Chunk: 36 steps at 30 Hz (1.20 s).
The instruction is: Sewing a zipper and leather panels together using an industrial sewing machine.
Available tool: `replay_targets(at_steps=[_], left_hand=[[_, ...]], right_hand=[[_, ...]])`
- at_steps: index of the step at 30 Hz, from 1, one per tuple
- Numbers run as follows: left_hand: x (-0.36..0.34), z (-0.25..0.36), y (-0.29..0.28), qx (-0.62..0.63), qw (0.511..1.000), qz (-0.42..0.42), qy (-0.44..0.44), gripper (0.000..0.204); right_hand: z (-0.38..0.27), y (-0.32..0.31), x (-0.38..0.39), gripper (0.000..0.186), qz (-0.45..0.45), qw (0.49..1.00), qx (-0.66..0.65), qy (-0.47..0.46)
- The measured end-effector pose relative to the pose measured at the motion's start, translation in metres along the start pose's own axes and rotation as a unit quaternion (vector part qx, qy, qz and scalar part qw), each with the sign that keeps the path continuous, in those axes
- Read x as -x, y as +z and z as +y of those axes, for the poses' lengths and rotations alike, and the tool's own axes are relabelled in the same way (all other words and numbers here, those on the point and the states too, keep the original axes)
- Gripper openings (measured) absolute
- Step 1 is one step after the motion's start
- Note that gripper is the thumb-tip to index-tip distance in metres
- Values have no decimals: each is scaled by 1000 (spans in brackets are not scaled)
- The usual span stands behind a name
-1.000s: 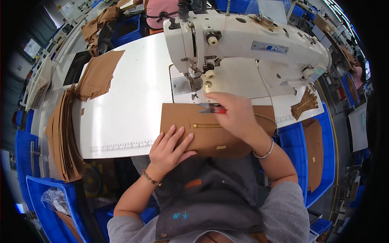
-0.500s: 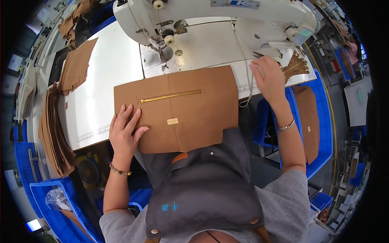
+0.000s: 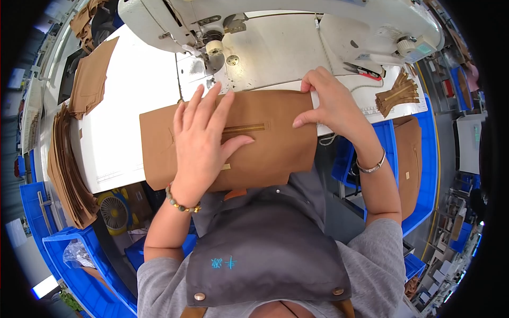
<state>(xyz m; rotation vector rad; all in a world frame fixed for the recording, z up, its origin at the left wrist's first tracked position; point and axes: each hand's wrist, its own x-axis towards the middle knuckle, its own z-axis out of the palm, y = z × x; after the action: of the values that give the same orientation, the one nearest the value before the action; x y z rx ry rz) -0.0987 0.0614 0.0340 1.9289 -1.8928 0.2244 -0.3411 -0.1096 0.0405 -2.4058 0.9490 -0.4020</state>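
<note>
- Because the brown panel [image 3: 297, 146] overhangs the white table's [image 3: 132, 111] front edge toward the apron [image 3: 265, 244], it likely needs steadying.
- Left hand [image 3: 201, 138]: fingers spread wide over the panel, partly covering its zipper [image 3: 248, 128]; whether they press or hover is hard to tell.
- Right hand [image 3: 333, 108]: thumb and forefinger wide apart at the panel's right edge, perhaps to square it.
- Red-handled snips [image 3: 366, 72] lie beyond, within reach.

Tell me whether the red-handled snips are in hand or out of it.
Out of hand: the red-handled snips lie on the white tabletop, apart from the right hand at the brown panel.
</note>
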Motion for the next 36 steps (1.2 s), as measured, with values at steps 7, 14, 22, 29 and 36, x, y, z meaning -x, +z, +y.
replay_targets(at_steps=[7, 14, 22, 29, 36], left_hand=[[-14, -2, 17, 78, 995, -68, -17, 93], [-14, -4, 18, 86, 994, -64, -19, 94], [4, -10, 11, 49, 977, 94, 184, 20], [11, -11, 10, 45, 951, 157, 264, 20], [7, -12, 8, 50, 946, 172, 271, 20]], right_hand=[[-3, -3, -1, 65, -10, 999, -30, 13], [-17, -14, 0, 27, -91, 970, -211, 80], [-43, -22, 26, 10, -268, 892, -314, -185], [-37, -10, 16, 14, -108, 974, -176, -93], [-47, 10, 20, 10, -137, 979, -82, -124]])
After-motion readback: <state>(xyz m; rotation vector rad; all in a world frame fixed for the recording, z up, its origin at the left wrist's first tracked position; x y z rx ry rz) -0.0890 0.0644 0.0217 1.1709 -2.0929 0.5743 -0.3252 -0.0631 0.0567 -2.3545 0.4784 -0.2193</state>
